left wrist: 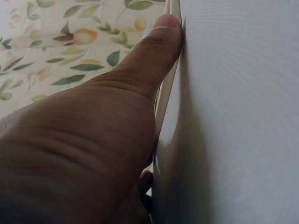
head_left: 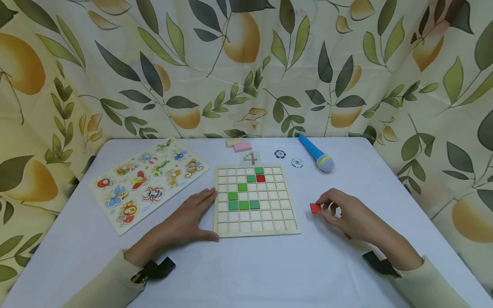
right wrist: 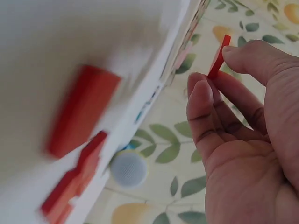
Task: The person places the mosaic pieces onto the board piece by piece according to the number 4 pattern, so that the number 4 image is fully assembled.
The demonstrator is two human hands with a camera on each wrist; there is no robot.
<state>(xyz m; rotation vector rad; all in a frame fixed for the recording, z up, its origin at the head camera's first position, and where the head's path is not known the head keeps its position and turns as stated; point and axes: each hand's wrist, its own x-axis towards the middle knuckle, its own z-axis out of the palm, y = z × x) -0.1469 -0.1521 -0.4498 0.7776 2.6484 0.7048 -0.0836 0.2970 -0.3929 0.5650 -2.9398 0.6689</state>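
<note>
A square grid board [head_left: 245, 227] lies flat on the table, with several green tiles [head_left: 244, 205] and one red tile [head_left: 260, 178] in its cells. My left hand [head_left: 181, 220] is spread at the board's left side, its fingers and thumb touching the edge. In the left wrist view, the thumb [left wrist: 152, 51] lies along that edge. To the right of the board, my right hand [head_left: 352, 214] pinches a small red tile [right wrist: 218, 58] between thumb and fingers, above the table. More red tiles [right wrist: 84, 112] lie on the cloth beneath that hand, mostly hidden in the head view.
A board with cartoon insects [head_left: 150, 184] lies at the left. Behind the grid are a small pattern card [head_left: 250, 158], a pink block [head_left: 242, 146], a pale striped block [head_left: 233, 142], two round chips [head_left: 280, 154] and a blue microphone [head_left: 310, 147]. A patterned curtain [head_left: 246, 94] stands behind the table.
</note>
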